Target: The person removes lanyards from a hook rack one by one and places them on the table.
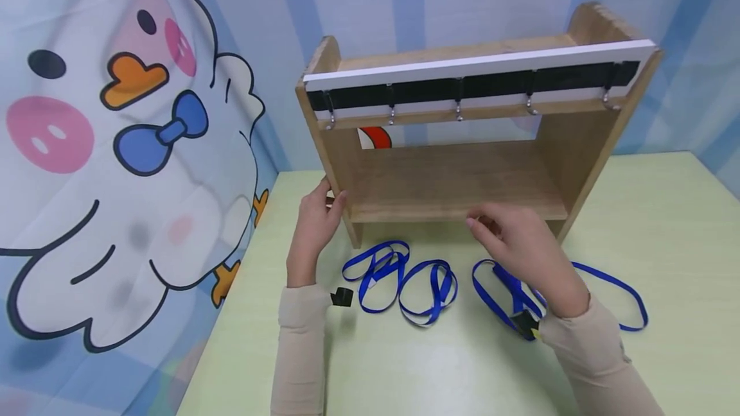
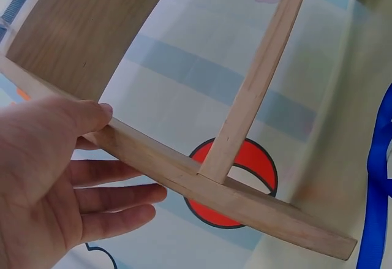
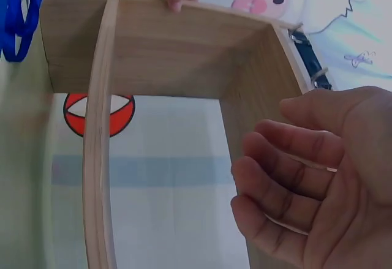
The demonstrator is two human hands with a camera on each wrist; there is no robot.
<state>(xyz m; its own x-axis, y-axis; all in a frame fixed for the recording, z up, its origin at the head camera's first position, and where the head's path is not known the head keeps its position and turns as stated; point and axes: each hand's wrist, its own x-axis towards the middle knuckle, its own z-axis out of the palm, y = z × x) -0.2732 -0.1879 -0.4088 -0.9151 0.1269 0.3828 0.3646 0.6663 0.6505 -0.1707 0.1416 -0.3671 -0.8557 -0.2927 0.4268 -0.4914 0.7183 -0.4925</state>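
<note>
A wooden shelf rack (image 1: 462,178) stands on the table with a row of metal hooks along its upper front. My left hand (image 1: 317,220) holds the front edge of its left side panel, low down. In the left wrist view the thumb of that hand (image 2: 49,177) lies on the wooden edge, with the other fingers on the outer side. My right hand (image 1: 517,242) hovers before the lower shelf board, its fingers loosely bent and nothing in them. Blue lanyards (image 1: 430,294) lie looped on the table; some on the right are partly hidden under my right arm.
Along the rack's top front runs a white board with a black strip (image 1: 424,91) bearing several hooks (image 1: 459,108). Behind the pale green table (image 1: 416,364) hangs a blue striped cloth (image 1: 370,5). A printed cartoon bird (image 1: 144,146) covers the cloth at left.
</note>
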